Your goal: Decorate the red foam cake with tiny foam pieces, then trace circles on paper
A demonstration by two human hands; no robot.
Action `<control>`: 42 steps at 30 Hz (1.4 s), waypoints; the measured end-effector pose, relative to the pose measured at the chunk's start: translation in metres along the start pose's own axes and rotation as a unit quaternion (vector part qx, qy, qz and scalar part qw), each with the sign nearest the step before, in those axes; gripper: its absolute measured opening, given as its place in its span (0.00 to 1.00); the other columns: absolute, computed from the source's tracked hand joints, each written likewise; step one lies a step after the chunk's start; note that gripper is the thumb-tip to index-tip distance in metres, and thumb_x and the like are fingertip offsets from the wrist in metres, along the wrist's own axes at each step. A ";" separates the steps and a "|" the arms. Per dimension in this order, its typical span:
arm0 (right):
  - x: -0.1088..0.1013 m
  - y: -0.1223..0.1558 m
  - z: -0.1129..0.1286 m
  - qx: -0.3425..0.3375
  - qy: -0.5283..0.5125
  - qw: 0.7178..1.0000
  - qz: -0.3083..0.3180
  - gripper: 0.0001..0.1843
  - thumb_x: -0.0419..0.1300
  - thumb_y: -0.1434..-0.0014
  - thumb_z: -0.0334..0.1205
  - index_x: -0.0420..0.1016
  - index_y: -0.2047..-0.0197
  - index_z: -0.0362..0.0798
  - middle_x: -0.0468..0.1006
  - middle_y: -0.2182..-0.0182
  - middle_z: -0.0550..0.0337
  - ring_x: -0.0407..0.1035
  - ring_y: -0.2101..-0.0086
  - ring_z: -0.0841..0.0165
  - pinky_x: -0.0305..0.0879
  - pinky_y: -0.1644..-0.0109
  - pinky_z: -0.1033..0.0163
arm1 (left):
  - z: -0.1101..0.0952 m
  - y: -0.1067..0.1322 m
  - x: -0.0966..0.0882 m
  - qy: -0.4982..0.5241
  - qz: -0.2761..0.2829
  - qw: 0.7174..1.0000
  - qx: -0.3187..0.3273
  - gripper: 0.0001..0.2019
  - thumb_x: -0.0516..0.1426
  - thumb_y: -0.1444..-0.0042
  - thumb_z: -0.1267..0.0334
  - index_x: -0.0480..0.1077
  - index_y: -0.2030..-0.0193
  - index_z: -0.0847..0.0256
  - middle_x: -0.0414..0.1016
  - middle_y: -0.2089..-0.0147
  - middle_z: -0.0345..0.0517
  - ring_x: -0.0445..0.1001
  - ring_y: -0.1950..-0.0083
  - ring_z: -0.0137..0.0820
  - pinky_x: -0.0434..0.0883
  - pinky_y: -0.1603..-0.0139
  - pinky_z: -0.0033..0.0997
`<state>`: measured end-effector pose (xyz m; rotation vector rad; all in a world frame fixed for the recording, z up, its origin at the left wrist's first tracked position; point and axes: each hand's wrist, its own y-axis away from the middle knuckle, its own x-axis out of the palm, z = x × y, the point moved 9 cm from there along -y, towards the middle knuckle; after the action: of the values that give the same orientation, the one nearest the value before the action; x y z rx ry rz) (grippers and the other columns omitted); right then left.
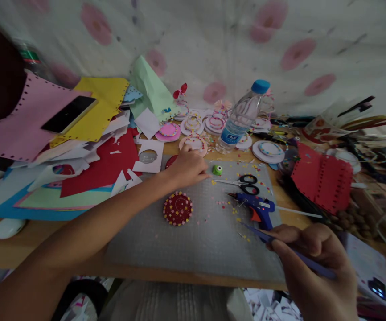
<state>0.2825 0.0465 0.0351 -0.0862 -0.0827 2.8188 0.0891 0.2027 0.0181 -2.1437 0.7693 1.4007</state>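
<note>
My left hand (191, 166) reaches across the grey cutting mat (146, 245) to the near edge of a peach paper disc (183, 141) with a ring of beads. Its fingers are curled and their tips are hidden, so what they hold cannot be made out. A second red disc (170, 161) is partly covered by this hand. Closer to me lies a dark red disc (178, 208), edged with small star shapes. Purple tweezers (313, 265) are pinched in my right hand (320, 267), pointing left over the mat, near scattered yellow and pink bits.
A blue glue gun (258, 207), black-handled scissors (246, 183) and a green punch (217, 169) lie on the mat's right. Behind stands a water bottle (241, 118) among beaded discs. Coloured paper (102, 165) and a phone (69, 114) pile up left; red paper (323, 176) lies right.
</note>
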 end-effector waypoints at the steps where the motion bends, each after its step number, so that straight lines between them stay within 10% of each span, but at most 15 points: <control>1: -0.001 0.000 -0.001 -0.002 0.001 1.000 -0.001 0.24 0.73 0.52 0.39 0.57 0.72 0.52 0.80 0.76 0.68 0.77 0.71 0.70 0.71 0.68 0.71 | -0.001 0.000 -0.001 -0.005 -0.005 1.000 0.004 0.14 0.61 0.42 0.64 0.71 0.77 0.64 0.74 0.68 0.48 0.72 0.54 0.44 0.56 0.43 0.55; 4: -0.004 0.000 -0.003 0.009 0.004 1.000 -0.007 0.24 0.74 0.53 0.39 0.57 0.72 0.52 0.80 0.76 0.67 0.77 0.71 0.70 0.71 0.66 0.71 | -0.003 0.002 -0.005 0.002 -0.020 1.000 0.022 0.03 0.61 0.46 0.71 0.75 0.65 0.62 0.75 0.56 0.49 0.71 0.49 0.43 0.57 0.41 0.53; 7: -0.005 0.000 -0.001 0.007 0.000 1.000 -0.018 0.25 0.74 0.52 0.39 0.57 0.72 0.52 0.79 0.76 0.67 0.77 0.70 0.71 0.71 0.65 0.71 | 0.000 0.008 -0.018 0.151 -0.066 0.986 0.021 0.17 0.57 0.52 0.80 0.73 0.56 0.61 0.72 0.51 0.48 0.71 0.51 0.36 0.64 0.47 0.41; 13: -0.007 0.003 0.003 0.014 -0.003 0.998 -0.058 0.26 0.75 0.54 0.39 0.57 0.72 0.52 0.79 0.74 0.68 0.76 0.70 0.71 0.71 0.64 0.71 | 0.001 0.044 -0.031 0.619 -0.097 0.780 -0.015 0.15 0.59 0.54 0.79 0.68 0.61 0.59 0.68 0.61 0.39 0.68 0.61 0.26 0.66 0.58 0.27; 21: 0.017 0.010 0.032 -0.099 -0.001 0.994 -0.036 0.23 0.71 0.51 0.30 0.57 0.71 0.53 0.80 0.75 0.70 0.77 0.69 0.71 0.72 0.53 0.66 | -0.022 0.091 -0.036 0.765 -0.132 0.628 -0.053 0.14 0.63 0.53 0.80 0.63 0.68 0.60 0.62 0.68 0.34 0.62 0.68 0.22 0.62 0.66 0.22; 33: 0.037 0.018 0.035 -0.113 0.007 0.994 -0.001 0.21 0.70 0.49 0.30 0.58 0.70 0.53 0.81 0.74 0.71 0.77 0.67 0.72 0.71 0.52 0.68 | 0.037 0.196 -0.018 0.704 -0.331 0.600 -0.188 0.13 0.70 0.49 0.63 0.69 0.69 0.61 0.64 0.71 0.36 0.63 0.69 0.24 0.63 0.67 0.23; 38: 0.043 0.020 0.029 -0.088 0.009 0.996 0.002 0.21 0.70 0.48 0.31 0.58 0.69 0.54 0.80 0.73 0.71 0.76 0.66 0.70 0.70 0.51 0.64 | 0.055 0.243 0.004 0.701 -0.361 0.547 -0.282 0.12 0.71 0.51 0.62 0.72 0.67 0.61 0.63 0.71 0.36 0.60 0.72 0.21 0.62 0.71 0.21; 42: 0.048 0.021 0.032 -0.103 0.026 0.994 0.014 0.21 0.69 0.47 0.31 0.57 0.69 0.54 0.80 0.74 0.70 0.77 0.68 0.68 0.71 0.54 0.61 | 0.055 0.259 0.007 0.668 -0.370 0.562 -0.317 0.14 0.72 0.54 0.60 0.73 0.68 0.61 0.65 0.72 0.36 0.58 0.75 0.20 0.59 0.74 0.21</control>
<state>0.2281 0.0406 0.0630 -0.2094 -0.3621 2.8244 -0.1200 0.0462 -0.0291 -3.2461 -0.4685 -0.7865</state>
